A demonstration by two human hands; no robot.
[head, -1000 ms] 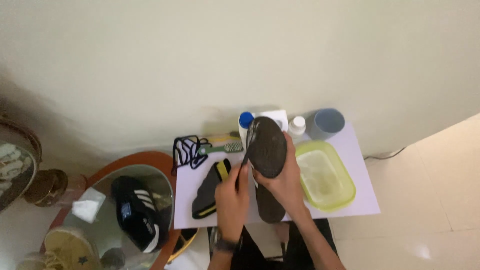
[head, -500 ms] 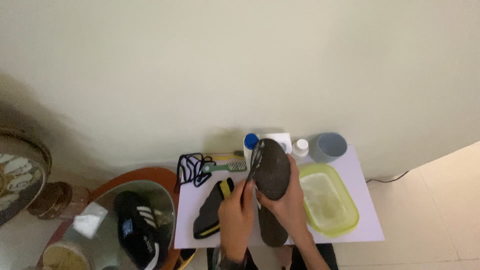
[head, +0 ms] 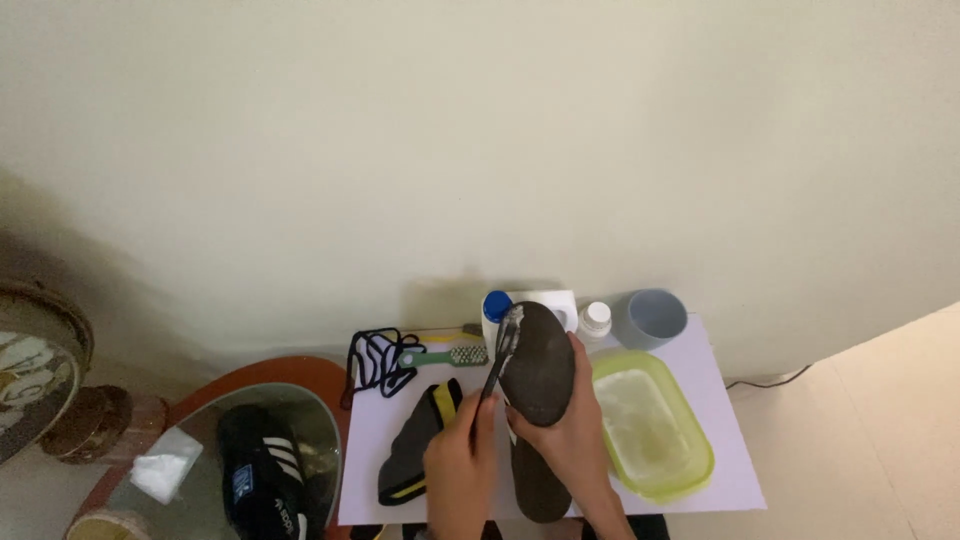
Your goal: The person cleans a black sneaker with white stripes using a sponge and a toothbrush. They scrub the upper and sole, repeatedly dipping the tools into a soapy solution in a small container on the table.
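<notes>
My right hand (head: pixel 560 430) grips insole (head: pixel 538 365), long axis pointing away from me. Left hand (head: pixel 458 462) fingers clenched on brush (head: pixel 497 362), bristles touching insole's far left edge.

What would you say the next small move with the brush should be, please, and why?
Probably draw the brush down along the insole. The left hand has its bristles at the top edge, the right hand holds the insole upright, and the dark face below looks unbrushed.
</notes>
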